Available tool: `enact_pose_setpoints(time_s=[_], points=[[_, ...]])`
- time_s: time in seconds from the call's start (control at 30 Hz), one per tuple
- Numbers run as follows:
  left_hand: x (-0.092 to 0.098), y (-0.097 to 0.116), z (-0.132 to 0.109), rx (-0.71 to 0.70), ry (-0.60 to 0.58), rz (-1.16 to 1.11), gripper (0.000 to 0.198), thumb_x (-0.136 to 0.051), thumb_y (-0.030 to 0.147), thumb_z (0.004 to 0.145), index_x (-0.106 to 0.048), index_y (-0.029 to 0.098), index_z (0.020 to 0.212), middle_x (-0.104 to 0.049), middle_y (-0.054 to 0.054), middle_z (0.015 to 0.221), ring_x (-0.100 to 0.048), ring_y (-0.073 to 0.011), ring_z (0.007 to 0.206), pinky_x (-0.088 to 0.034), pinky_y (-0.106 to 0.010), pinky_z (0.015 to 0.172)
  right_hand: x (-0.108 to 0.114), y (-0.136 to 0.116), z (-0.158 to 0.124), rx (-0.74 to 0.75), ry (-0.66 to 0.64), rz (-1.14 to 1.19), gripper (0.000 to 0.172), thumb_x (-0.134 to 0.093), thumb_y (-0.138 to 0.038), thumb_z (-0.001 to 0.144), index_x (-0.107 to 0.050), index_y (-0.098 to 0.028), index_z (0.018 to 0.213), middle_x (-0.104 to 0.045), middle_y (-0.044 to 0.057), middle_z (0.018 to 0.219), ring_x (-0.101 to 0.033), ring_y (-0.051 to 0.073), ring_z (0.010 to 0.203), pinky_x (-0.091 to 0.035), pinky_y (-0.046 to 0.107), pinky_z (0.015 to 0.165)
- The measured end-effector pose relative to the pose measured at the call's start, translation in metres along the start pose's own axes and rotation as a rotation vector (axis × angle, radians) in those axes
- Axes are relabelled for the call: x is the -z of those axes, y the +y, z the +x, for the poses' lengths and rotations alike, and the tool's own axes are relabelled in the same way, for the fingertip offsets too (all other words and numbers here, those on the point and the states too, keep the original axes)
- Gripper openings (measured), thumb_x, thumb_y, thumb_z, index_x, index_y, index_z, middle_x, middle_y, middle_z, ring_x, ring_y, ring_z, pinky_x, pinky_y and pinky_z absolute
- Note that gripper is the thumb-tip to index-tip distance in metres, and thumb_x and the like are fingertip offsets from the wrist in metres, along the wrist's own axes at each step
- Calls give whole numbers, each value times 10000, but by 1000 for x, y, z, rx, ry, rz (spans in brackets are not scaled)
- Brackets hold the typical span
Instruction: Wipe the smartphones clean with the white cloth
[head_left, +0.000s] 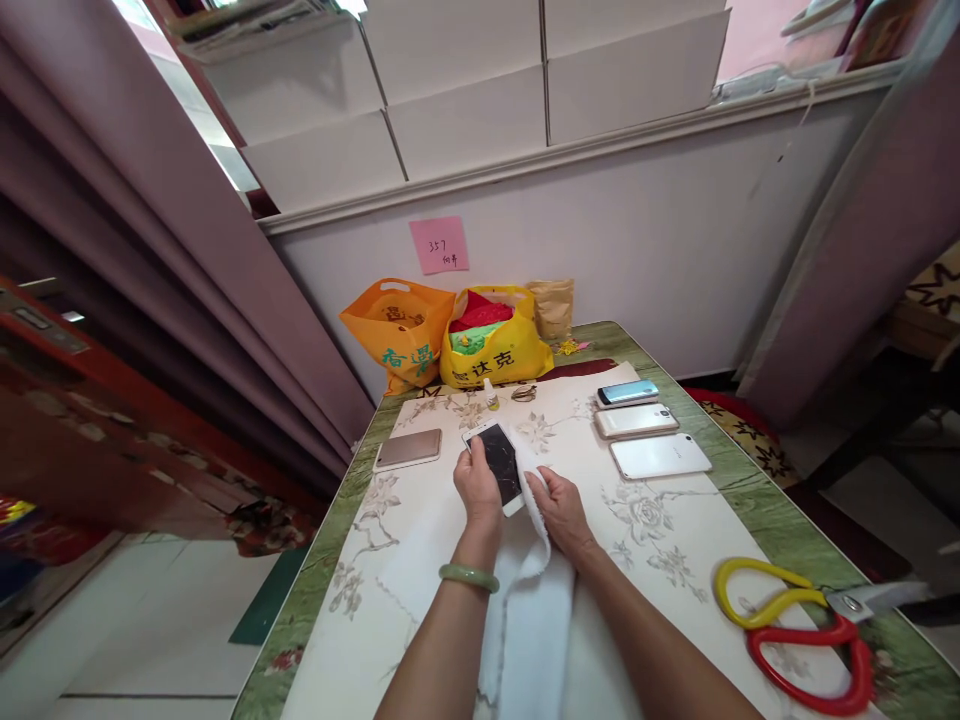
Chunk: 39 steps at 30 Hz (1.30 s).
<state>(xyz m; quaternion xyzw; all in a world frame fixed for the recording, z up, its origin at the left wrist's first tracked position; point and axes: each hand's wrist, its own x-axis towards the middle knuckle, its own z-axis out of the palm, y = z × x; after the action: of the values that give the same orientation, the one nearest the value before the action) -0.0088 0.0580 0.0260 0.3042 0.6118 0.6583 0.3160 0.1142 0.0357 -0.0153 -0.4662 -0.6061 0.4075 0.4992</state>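
My left hand is closed round a white smartphone, its thumb on the phone's left edge and its dark, seemingly cracked screen facing up. Fingers of my right hand pinch the edge of a white cloth against the phone's right side. The rest of the cloth trails down between my forearms to the bottom of the view. A green bangle circles my left wrist. Just beyond the phone stand a small dropper bottle and a little dark metal item too small to name.
Left of my hands lies a bronze phone. Several phones, including a white one, line the right side. Scissors with yellow and red handles lie near right. An orange bag, a yellow bag and a brown pouch stand at the back.
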Motion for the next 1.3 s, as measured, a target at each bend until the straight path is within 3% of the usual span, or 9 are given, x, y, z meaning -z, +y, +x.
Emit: enact_pose_setpoints(time_s=[0.1, 0.33, 0.43, 0.53, 0.77, 0.97, 1.03, 1.13, 1.3], points=[[4, -2, -8, 58, -44, 22, 503, -585, 652, 742, -629, 151, 754, -593, 5, 645, -499, -131, 606, -385, -263, 603, 2, 0, -1, 5, -28, 48, 403, -480, -507, 881, -414, -212, 614, -353, -59, 588, -323, 106, 571, -306, 226, 561], [21, 16, -30, -231, -515, 247, 313, -620, 461, 809, -658, 173, 693, -617, -29, 761, -528, -165, 743, -399, -270, 732, 6, 0, 0, -78, -1, 287, 394, -455, -554, 887, -484, -207, 702, -416, -42, 629, -373, 120, 612, -359, 222, 578], [22, 22, -34, -261, -620, 287, 316, -599, 439, 830, -629, 183, 647, -575, -23, 712, -508, -168, 724, -390, -270, 715, 6, -1, -1, -98, 38, 335, 409, -432, -571, 896, -495, -204, 726, -437, -39, 635, -383, 120, 605, -366, 223, 572], [19, 21, -34, -311, -538, 344, 363, -570, 433, 848, -532, 192, 579, -492, 10, 647, -463, -145, 659, -365, -264, 664, 5, 1, -2, -56, 65, 219, 403, -428, -564, 902, -502, -202, 740, -466, -38, 647, -403, 121, 624, -371, 223, 599], [4, 17, -10, -349, -49, 337, 429, -532, 451, 864, -371, 209, 548, -405, 41, 576, -392, -126, 604, -324, -266, 617, 2, 6, -4, 22, 4, 68, 402, -462, -519, 896, -458, -201, 649, -401, -52, 597, -351, 107, 594, -334, 223, 598], [-15, 12, -7, -359, 218, 94, 374, -484, 493, 887, -526, 195, 664, -541, 9, 672, -481, -137, 682, -385, -267, 684, 3, 1, -4, -7, 14, 165, 384, -450, -514, 904, -507, -199, 693, -451, -41, 613, -393, 116, 604, -359, 225, 580], [-21, 7, -15, -299, 234, 4, 383, -477, 523, 883, -578, 186, 731, -582, -1, 702, -506, -139, 693, -402, -268, 685, 4, -2, -4, -34, 43, 260, 373, -469, -525, 896, -547, -193, 744, -508, -29, 643, -437, 126, 630, -395, 231, 602], [-21, 3, -29, -215, 130, -68, 389, -523, 540, 852, -625, 171, 780, -608, 0, 695, -532, -140, 684, -421, -271, 680, 5, -5, -4, -89, 128, 385, 369, -517, -541, 872, -595, -181, 840, -611, 4, 738, -524, 151, 707, -456, 257, 691], [16, 9, -40, -103, -192, -36, 335, -751, 459, 671, -691, 148, 779, -635, -3, 654, -587, -173, 715, -444, -289, 700, 5, -4, 0, -241, 224, 627, 392, -565, -564, 834, -608, -183, 915, -676, 38, 834, -598, 179, 755, -502, 303, 743]])
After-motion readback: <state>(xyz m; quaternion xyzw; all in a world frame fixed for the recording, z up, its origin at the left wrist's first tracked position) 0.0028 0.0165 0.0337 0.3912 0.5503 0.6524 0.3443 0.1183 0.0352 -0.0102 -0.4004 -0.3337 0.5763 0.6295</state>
